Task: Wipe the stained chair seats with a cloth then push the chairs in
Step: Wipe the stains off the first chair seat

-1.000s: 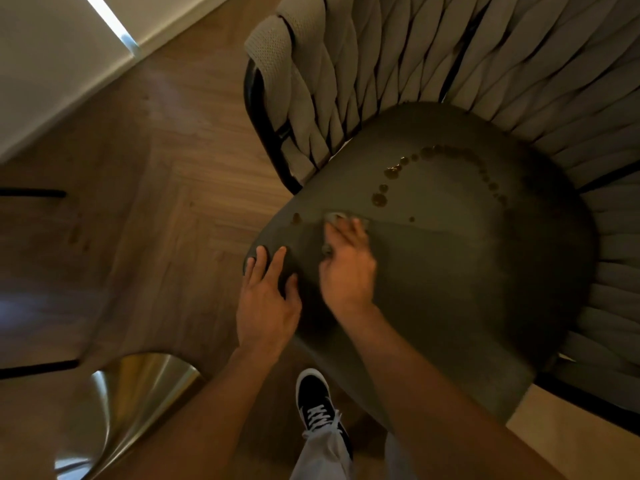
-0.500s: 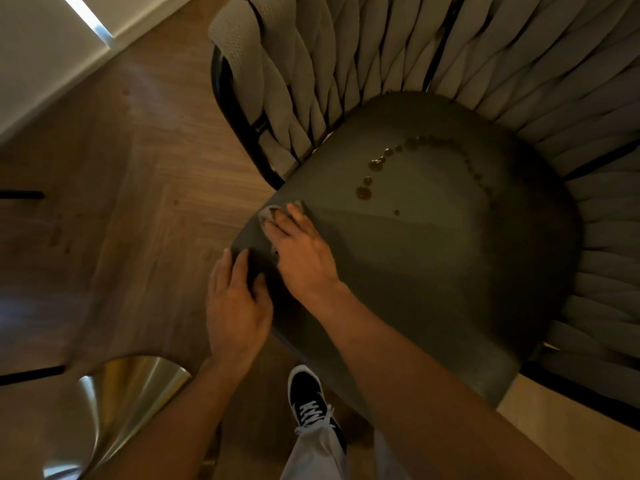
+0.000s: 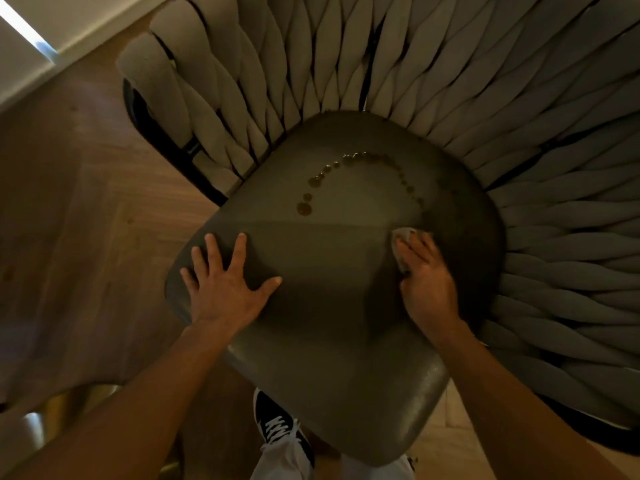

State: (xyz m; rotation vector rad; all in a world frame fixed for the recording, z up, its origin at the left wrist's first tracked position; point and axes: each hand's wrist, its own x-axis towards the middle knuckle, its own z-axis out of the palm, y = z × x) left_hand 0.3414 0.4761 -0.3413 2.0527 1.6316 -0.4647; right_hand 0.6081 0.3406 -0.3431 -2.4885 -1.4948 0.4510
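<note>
Head view: right hand (image 3: 427,282) presses a small pale cloth (image 3: 401,237) flat on the dark leather chair seat (image 3: 329,306); the arc of brown stain drops (image 3: 346,168) lies up-left, nearer it than the spread left hand (image 3: 225,289).

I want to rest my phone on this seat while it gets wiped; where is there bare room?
The seat is bare between the left hand, pressed flat at the left edge, and the right hand, pressing the cloth. The front corner toward the shoe is bare too. The back is crowded: an arc of brown stains.
</note>
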